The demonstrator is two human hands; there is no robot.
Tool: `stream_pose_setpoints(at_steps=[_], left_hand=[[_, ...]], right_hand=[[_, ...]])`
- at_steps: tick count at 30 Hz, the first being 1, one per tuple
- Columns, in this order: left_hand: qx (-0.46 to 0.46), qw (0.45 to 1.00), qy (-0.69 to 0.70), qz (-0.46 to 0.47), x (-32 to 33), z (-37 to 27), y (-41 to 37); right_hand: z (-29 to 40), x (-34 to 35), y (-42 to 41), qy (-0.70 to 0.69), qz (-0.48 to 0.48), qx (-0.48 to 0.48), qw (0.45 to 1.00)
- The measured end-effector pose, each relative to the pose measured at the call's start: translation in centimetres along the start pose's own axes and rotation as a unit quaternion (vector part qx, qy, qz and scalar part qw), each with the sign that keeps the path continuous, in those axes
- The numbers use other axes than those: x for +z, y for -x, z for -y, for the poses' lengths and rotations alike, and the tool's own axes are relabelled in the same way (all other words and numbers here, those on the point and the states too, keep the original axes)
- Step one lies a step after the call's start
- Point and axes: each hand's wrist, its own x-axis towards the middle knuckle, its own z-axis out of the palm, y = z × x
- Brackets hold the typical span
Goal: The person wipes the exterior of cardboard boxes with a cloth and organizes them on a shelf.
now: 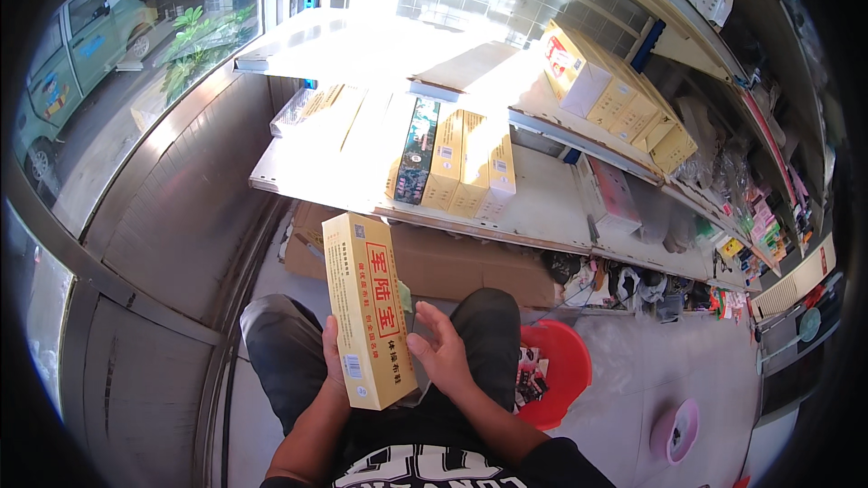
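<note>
An upright tan cardboard shoe box (366, 312) with red and black printing stands tilted above my lap. My left hand (333, 352) grips it low on its left side, the thumb along the edge and the other fingers hidden behind. Close to the box's right side is my right hand (441, 349), thumb and fingers apart. Its thumb tip is at the box's edge; whether it touches cannot be told. A bit of pale green material (405, 296) shows from behind the box near those fingertips. What holds it is hidden.
Ahead, a metal shelf (542, 210) carries several shoe boxes (468, 163), partly in glare. More boxes (610, 95) stand on the upper shelf. A long brown carton (468, 264) lies underneath. To my right are a red bin (566, 373) and a pink basin (675, 432); a glass door frame (163, 149) is left.
</note>
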Motion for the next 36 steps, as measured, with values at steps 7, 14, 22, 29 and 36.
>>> stream_pose_setpoints(at_steps=[7,14,22,29,36], left_hand=[[-0.012,0.999,-0.049,0.01,0.4,0.4,0.4],[0.053,0.995,-0.088,-0.008,-2.1,2.0,-0.3],[0.114,0.984,-0.135,0.003,-1.0,2.1,-0.6],[0.13,0.987,-0.095,0.024,0.0,1.3,-1.3],[0.149,0.985,-0.084,-0.039,-1.7,2.1,-1.9]], right_hand=[[2.1,1.9,0.9,0.001,0.086,-0.006,0.996],[1.9,2.3,0.5,0.083,0.081,-0.043,0.992],[0.3,2.1,0.1,0.037,0.066,-0.035,0.997],[0.0,1.9,0.3,-0.156,0.083,0.033,0.984],[0.8,1.2,0.0,-0.322,0.091,0.067,0.94]])
